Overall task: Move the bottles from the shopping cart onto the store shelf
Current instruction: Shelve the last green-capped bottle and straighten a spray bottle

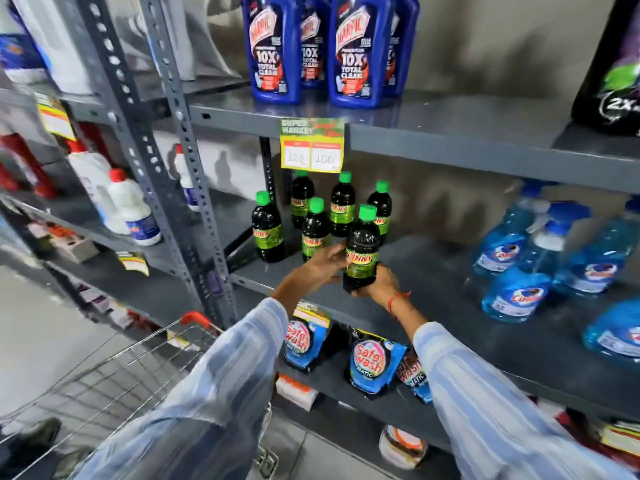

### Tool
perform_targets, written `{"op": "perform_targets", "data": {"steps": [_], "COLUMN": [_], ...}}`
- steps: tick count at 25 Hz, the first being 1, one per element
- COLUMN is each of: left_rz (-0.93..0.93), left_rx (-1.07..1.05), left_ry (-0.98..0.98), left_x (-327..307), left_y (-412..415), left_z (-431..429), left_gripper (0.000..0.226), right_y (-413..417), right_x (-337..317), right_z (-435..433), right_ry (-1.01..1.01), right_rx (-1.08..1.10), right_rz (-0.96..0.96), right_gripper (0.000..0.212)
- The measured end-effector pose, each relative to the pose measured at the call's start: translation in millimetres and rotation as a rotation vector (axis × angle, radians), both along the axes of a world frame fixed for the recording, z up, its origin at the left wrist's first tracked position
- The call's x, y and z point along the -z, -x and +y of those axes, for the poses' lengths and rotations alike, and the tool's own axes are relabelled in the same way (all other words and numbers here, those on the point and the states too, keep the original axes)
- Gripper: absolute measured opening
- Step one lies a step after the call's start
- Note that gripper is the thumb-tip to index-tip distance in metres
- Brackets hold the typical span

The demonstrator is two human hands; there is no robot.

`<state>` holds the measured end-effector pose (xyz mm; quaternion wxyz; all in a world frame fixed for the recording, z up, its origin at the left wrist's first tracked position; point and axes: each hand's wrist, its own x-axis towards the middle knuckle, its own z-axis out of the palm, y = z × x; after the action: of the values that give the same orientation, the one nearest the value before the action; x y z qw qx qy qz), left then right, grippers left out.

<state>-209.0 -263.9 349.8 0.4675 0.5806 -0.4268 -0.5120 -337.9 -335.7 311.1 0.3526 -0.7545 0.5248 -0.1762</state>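
Observation:
A dark bottle with a green cap and a green-yellow label [362, 247] stands upright at the front of the grey middle shelf [433, 289]. My left hand [320, 268] grips its left side at label height. My right hand [379, 280] wraps its base from the right. Several matching green-capped bottles [268, 230] stand just behind and to the left on the same shelf. The wire shopping cart [114, 368] sits at lower left, its inside mostly hidden by my left sleeve.
Blue spray bottles [519, 271] crowd the same shelf's right side. Blue cleaner jugs [273, 50] stand on the shelf above, with a price tag [311, 145] hanging from its edge. Detergent pouches [375, 362] fill the shelf below. Perforated steel uprights [187, 174] stand left of the bottles.

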Motion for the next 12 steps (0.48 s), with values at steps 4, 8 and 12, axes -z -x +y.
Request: {"op": "perform_targets", "data": {"steps": [4, 8, 12], "left_rz": [-0.007, -0.013, -0.183], "left_rx": [0.005, 0.021, -0.03], "left_ry": [-0.005, 0.01, 0.009], "left_x": [9, 17, 27], "left_y": [10, 1, -2], "left_z": [-24, -38, -54], "left_gripper": [0.049, 0.059, 0.059], "right_y": [-3, -16, -30], "right_x": [10, 23, 37], "right_z": [-17, -28, -43], "right_ry": [0.036, 0.018, 0.019], "right_rx": [0.096, 0.168, 0.169], "right_rz": [0.056, 0.033, 0.01], "right_gripper": [0.063, 0.065, 0.069]}}
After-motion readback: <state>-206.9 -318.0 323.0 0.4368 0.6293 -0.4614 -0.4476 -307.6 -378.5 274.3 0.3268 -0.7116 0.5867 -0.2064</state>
